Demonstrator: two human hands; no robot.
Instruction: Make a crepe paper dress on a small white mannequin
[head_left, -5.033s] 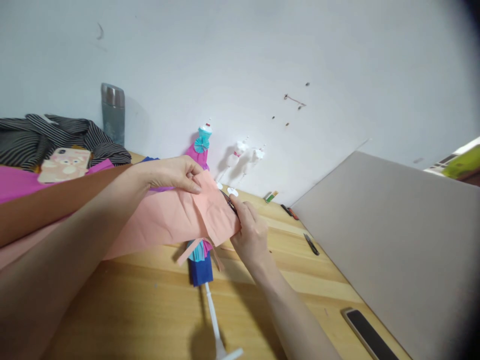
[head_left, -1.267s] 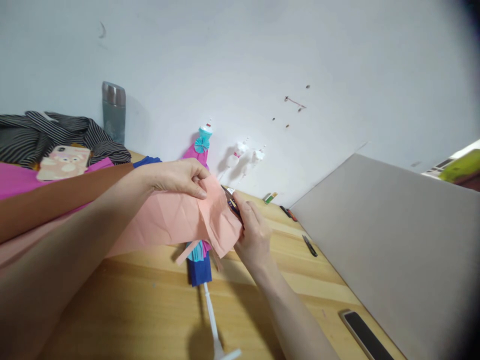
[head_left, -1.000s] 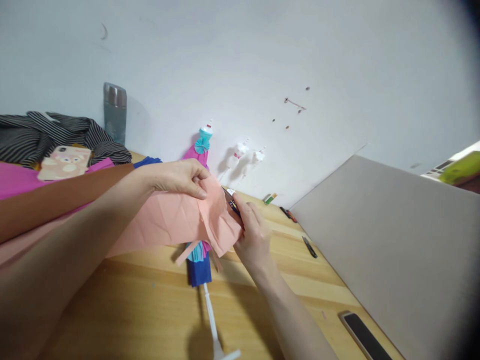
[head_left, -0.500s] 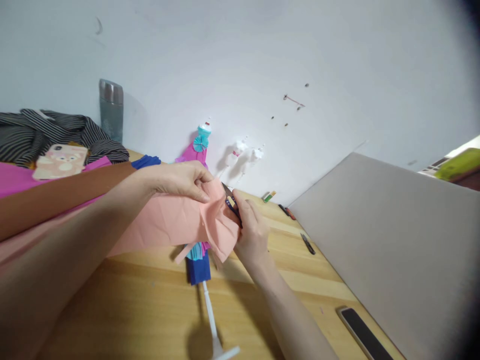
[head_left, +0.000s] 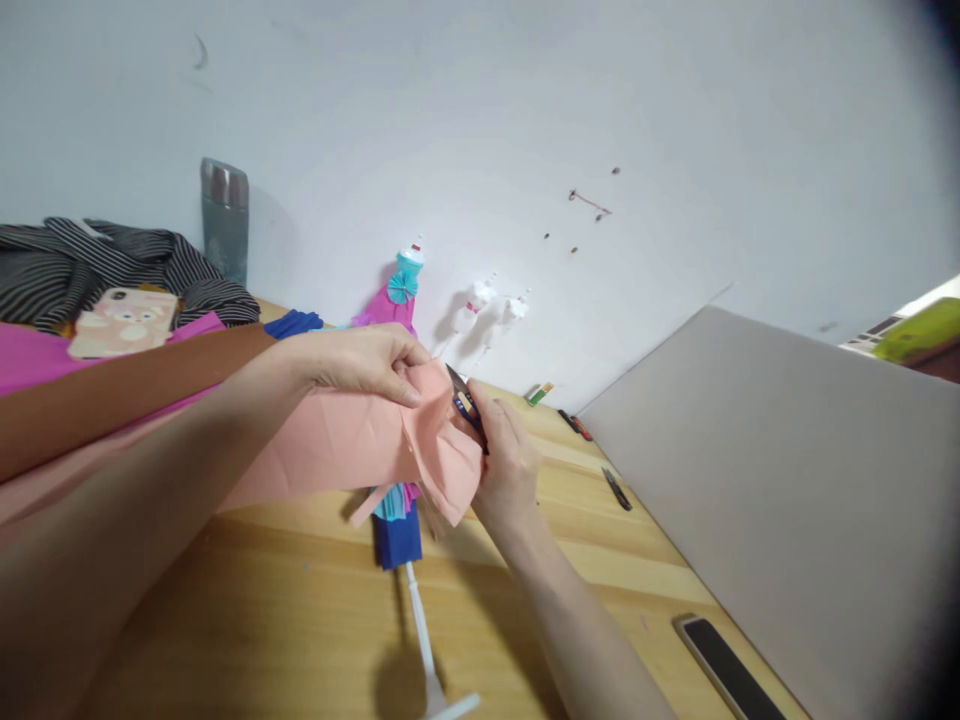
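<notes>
My left hand [head_left: 367, 365] pinches the upper edge of a long strip of peach crepe paper [head_left: 322, 450], which hangs in folds over the table. In my right hand [head_left: 506, 450] is a pair of dark scissors [head_left: 466, 405], their blades at the paper's right end beside my left fingertips. The lower part of the scissors is hidden by my fingers. Below the paper, a figure wrapped in blue paper [head_left: 399, 538] with turquoise and pink frills stands on a white stick [head_left: 421, 630].
Against the wall stand a doll in pink and turquoise paper [head_left: 405, 285], two white figures and a grey bottle [head_left: 225, 225]. A cased phone [head_left: 124, 322] lies on striped cloth [head_left: 142, 255]. At right are a cutter knife [head_left: 616, 488], another phone [head_left: 731, 665] and a grey panel [head_left: 787, 480].
The scissors have tilted slightly, and their blades show a little more above the paper's edge. The loose paper end has shifted slightly. My left hand stays almost still.
</notes>
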